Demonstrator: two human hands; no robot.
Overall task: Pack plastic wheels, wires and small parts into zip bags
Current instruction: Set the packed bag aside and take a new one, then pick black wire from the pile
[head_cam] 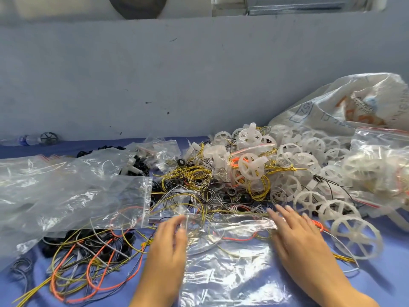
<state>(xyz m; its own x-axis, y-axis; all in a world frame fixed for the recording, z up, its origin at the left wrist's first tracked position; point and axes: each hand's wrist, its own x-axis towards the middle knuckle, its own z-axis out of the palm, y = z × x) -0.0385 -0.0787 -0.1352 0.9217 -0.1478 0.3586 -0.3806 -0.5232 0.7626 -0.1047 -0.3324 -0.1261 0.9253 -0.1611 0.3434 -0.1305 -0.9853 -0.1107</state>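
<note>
**A:** Clear zip bag (228, 269) flat on the bench (389, 286), dead ahead, with its mouth at the far end facing the wires (192, 180) just beyond.

**B:** Hands?

**A:** Right hand (298, 235) is flat, fingers straight and spread on the mouth's right corner. Left hand (168, 244) is at the left corner, fingers bent, too blurred to call a pinch.

**B:** The wheels (309, 158)?

**A:** Heaped to the right, nearer the right hand.

**B:** Any writing?

**A:** The sack (332, 103) behind shows "352". The rest is unreadable.
</note>
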